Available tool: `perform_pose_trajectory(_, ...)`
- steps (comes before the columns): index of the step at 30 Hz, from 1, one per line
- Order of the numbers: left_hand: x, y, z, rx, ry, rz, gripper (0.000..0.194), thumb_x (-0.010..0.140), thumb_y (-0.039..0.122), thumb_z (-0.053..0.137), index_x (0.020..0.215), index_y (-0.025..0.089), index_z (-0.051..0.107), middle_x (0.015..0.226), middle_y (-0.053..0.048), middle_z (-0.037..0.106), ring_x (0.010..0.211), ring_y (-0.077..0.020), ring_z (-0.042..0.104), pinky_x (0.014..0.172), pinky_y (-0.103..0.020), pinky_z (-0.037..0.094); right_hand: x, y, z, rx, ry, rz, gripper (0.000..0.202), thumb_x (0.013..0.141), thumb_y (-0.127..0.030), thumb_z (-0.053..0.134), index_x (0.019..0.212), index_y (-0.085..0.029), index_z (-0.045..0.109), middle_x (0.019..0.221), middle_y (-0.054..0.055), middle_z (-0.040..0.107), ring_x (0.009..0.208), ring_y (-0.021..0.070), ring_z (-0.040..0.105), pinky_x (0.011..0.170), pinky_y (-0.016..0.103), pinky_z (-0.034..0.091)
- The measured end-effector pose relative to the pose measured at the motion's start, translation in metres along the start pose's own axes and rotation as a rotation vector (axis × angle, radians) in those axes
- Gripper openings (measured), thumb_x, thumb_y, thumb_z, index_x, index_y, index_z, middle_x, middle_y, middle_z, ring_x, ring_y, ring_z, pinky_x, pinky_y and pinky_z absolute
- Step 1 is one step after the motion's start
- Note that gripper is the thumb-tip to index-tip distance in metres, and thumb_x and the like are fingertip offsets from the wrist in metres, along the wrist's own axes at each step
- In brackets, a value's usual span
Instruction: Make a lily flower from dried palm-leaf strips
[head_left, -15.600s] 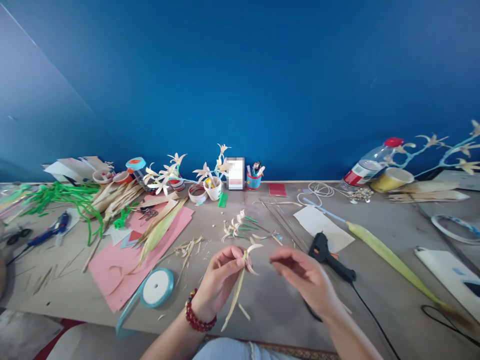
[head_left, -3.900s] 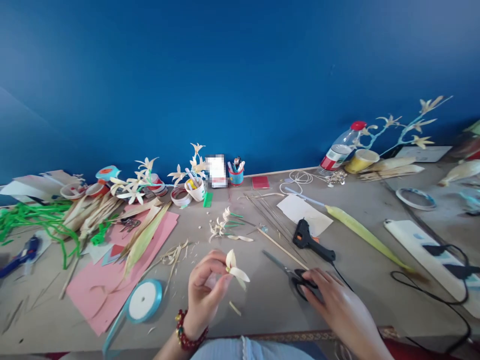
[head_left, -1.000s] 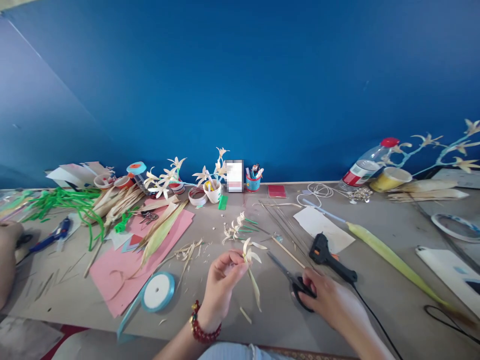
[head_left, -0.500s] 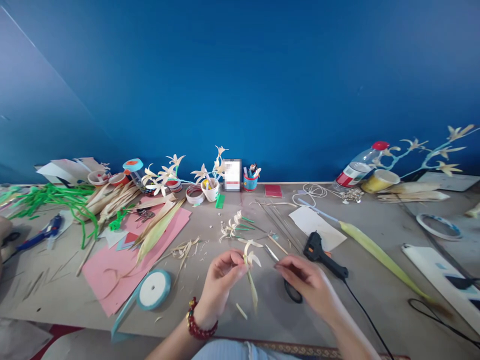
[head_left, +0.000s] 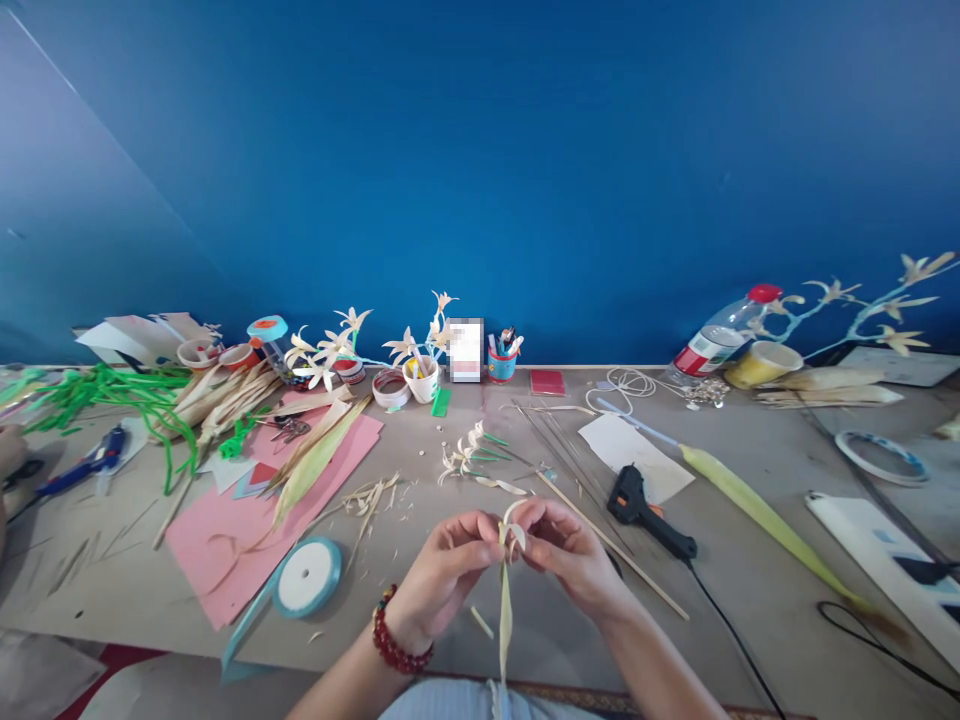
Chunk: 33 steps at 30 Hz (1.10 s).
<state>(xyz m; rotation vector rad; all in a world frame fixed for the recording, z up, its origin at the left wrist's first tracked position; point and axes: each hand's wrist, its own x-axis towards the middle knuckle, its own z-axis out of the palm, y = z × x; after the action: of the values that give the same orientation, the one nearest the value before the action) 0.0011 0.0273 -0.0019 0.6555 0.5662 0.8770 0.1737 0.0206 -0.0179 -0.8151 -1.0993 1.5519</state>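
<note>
My left hand (head_left: 452,562) pinches a small pale corn-husk flower (head_left: 516,536) at its base, above the table's front edge. From it a long pale green husk strip (head_left: 505,615) hangs straight down. My right hand (head_left: 576,562) has its thumb and fingers closed on the flower's curled petals from the other side. Dark bits beside the right hand look like part of the scissors' handle (head_left: 616,566); the rest is hidden. Beyond the hands lie several finished husk flowers with green stems (head_left: 480,448) and a loose husk petal (head_left: 501,486).
A wooden stick (head_left: 637,574) and a black glue gun (head_left: 646,510) lie right of my hands. A blue ribbon roll (head_left: 307,578) and pink paper (head_left: 217,560) are left. Farther back stand a pen cup (head_left: 502,362) and a plastic bottle (head_left: 712,335). Another person's hand (head_left: 10,455) shows far left.
My right hand has left the scissors and moved left onto the flower, meeting my left hand. The flower has shifted slightly right, and the wooden stick shows in more of its length.
</note>
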Motion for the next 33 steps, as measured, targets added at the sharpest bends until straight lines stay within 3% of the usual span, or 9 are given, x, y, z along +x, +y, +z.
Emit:
perform_pose_trajectory(5,0.001,-0.004,-0.001,0.097,0.092,0.104,0.016,0.071,0.024,0.080,0.070,0.015,0.067,0.073,-0.003,0.063,0.073,-0.0147,0.055,0.073,-0.026,0.040,-0.005,-0.005,-0.001,-0.073,0.072,0.035,0.031,0.081,-0.045,0.073,0.096,-0.021,0.063,0.081,0.001,0.057,0.063,0.0116,0.049,0.051,0.021,0.039)
perform_pose_trajectory(9,0.002,-0.007,-0.001,0.157,0.184,0.254,0.014,0.075,0.023,0.078,0.071,0.016,0.067,0.083,-0.002,0.065,0.079,-0.0145,0.058,0.077,-0.025,0.041,-0.012,0.001,0.005,-0.194,0.145,0.030,0.027,0.084,-0.046,0.069,0.087,-0.020,0.061,0.074,-0.001,0.054,0.062,0.0120,0.047,0.053,0.022,0.041)
perform_pose_trajectory(14,0.004,-0.013,-0.001,0.143,0.219,0.300,0.013,0.076,0.022,0.077,0.070,0.016,0.067,0.078,-0.001,0.064,0.077,-0.0137,0.058,0.077,-0.024,0.043,-0.014,0.004,0.015,-0.326,0.186,-0.012,0.028,0.085,-0.044,0.067,0.079,-0.018,0.061,0.069,-0.002,0.051,0.057,0.0103,0.043,0.049,0.021,0.036)
perform_pose_trajectory(20,0.003,-0.007,-0.001,0.046,0.134,0.215,0.014,0.076,0.020,0.076,0.068,0.016,0.065,0.079,-0.002,0.064,0.079,-0.0145,0.058,0.078,-0.025,0.043,-0.014,-0.002,0.012,-0.297,0.116,0.024,0.027,0.088,-0.042,0.061,0.075,-0.019,0.055,0.064,-0.005,0.044,0.055,0.0102,0.040,0.049,0.021,0.036)
perform_pose_trajectory(28,0.001,-0.001,-0.006,0.066,0.146,0.119,0.016,0.072,0.021,0.080,0.067,0.015,0.066,0.079,-0.002,0.063,0.075,-0.0138,0.056,0.074,-0.024,0.042,-0.014,-0.003,0.007,-0.337,-0.004,0.025,0.020,0.090,-0.033,0.055,0.075,-0.020,0.051,0.067,-0.004,0.046,0.058,0.0109,0.043,0.051,0.021,0.040)
perform_pose_trajectory(31,0.000,-0.003,-0.010,0.061,0.192,0.139,0.015,0.073,0.023,0.079,0.069,0.016,0.066,0.079,-0.002,0.063,0.076,-0.0136,0.056,0.075,-0.024,0.043,-0.017,-0.009,-0.007,-0.544,0.034,-0.064,0.019,0.093,-0.035,0.053,0.082,-0.020,0.057,0.075,0.000,0.057,0.064,0.0137,0.054,0.058,0.023,0.046)
perform_pose_trajectory(33,0.000,-0.002,-0.014,0.072,0.251,0.187,0.016,0.075,0.023,0.079,0.068,0.016,0.066,0.079,-0.001,0.062,0.080,-0.0135,0.056,0.078,-0.023,0.042,-0.025,-0.015,-0.033,-0.817,0.169,-0.176,0.017,0.094,-0.035,0.052,0.091,-0.021,0.061,0.089,0.005,0.065,0.076,0.0182,0.061,0.070,0.029,0.051)
